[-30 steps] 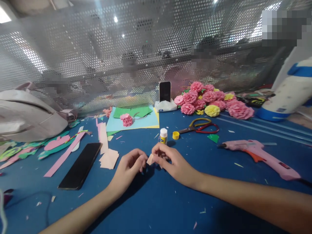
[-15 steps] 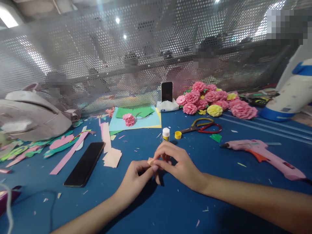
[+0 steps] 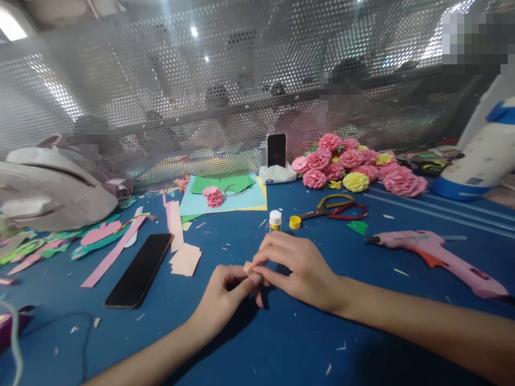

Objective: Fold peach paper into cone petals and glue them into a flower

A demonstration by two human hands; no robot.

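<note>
Between my two hands is a small folded piece of peach paper (image 3: 248, 267). My left hand (image 3: 231, 289) pinches it from below with thumb and fingers. From the right, my right hand (image 3: 295, 268) grips its edge between thumb and forefinger, and part of the paper is hidden by the fingers. Just behind my right hand stands an uncapped glue stick (image 3: 275, 220), its yellow cap (image 3: 295, 222) lying beside it. Left of my hands, a small stack of peach paper pieces (image 3: 185, 260) lies near a peach paper strip (image 3: 176, 225).
A black phone (image 3: 139, 271) lies at left, near a backpack (image 3: 60, 187). Scissors (image 3: 332, 209) and a pink glue gun (image 3: 438, 257) lie at right. Paper flowers (image 3: 350, 161) are heaped behind, below a perforated metal screen (image 3: 181, 107). A bottle (image 3: 475, 155) leans at far right.
My right hand has shifted very slightly on the folded paper, its fingers drawing closer together. Both hands keep hold of it, and the things on the table stay in place.
</note>
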